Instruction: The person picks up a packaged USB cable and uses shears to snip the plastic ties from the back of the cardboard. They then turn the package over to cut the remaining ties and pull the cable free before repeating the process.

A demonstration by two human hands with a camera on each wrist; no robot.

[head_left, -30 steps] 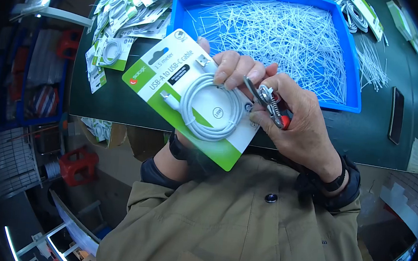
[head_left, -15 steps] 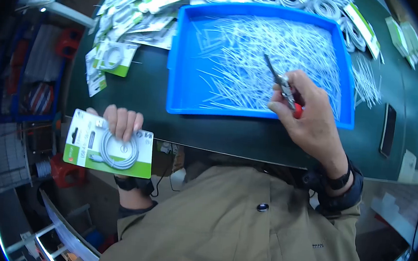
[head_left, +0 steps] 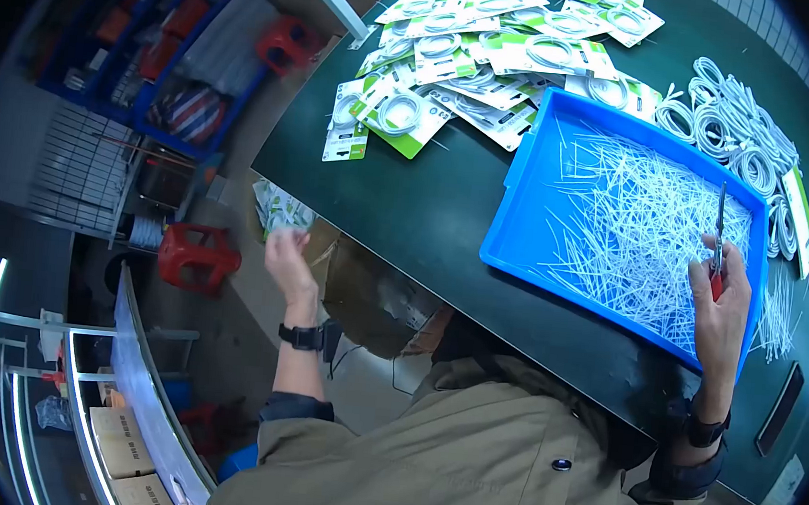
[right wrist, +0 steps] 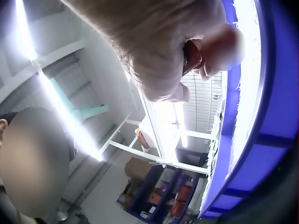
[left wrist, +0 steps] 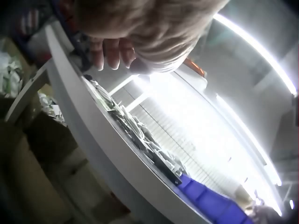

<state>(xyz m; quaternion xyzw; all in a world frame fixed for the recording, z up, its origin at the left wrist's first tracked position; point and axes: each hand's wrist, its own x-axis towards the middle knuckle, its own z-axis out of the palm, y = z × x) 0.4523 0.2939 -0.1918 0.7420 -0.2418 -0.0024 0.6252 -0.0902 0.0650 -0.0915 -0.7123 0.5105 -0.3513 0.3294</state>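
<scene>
Off the table's left edge hangs my left hand [head_left: 290, 264], with no card in it. In the left wrist view its fingers [left wrist: 112, 52] hang loosely bent around nothing. Just behind it, below table level, packaged cables [head_left: 278, 208] lie in a brown box [head_left: 323, 245]. My right hand [head_left: 724, 305] grips a pair of red-handled snips [head_left: 720, 227], its dark metal blades pointing away from me. That hand is over the right side of a blue tray [head_left: 519, 267] full of thin white plastic strips [head_left: 638, 220]. Red handle also shows within the right hand's grip in the right wrist view.
Carded white cables [head_left: 480, 52] are heaped at the back left of the green table [head_left: 381, 188]. Coiled cables [head_left: 724, 117] lie behind the tray. More strips [head_left: 777, 319] and a phone [head_left: 780, 408] are at the right. A red stool [head_left: 197, 258] stands on the floor.
The left hand has carried the carded USB cable down to the left beside the table and let go of it. The right hand, still holding the snips, has drawn apart from it, over the tray.
</scene>
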